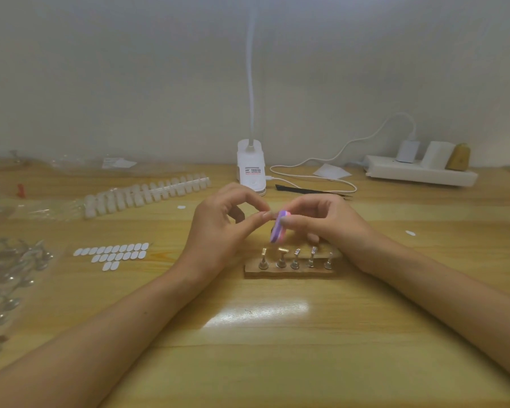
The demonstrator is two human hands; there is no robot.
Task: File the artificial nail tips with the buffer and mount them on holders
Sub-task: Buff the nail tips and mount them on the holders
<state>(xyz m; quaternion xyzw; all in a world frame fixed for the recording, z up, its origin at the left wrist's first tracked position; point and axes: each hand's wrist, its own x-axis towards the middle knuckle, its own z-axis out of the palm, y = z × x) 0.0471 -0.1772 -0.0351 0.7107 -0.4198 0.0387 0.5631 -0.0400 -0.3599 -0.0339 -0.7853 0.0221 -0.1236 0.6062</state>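
Tip [268,214] is mid-air above the holders [295,259], pinched between thumb and forefinger of the left hand [218,228], its edge against the buffer [278,229]. Right hand [321,222] grips the buffer, fingers curled round it. Tip is small and blurred, probably a single one. Progress: early. Filing step in hand; all five holders on the base [277,273] look bare, nothing mounted yet. Strip [147,193] of tips lies back left, many left to file.

A wooden table [277,363] is carrying a strip of nail tips [147,195], white adhesive tabs [112,254] and a block of holders [289,272]. A lamp base [251,169] and a power strip [418,173] are standing at the back.
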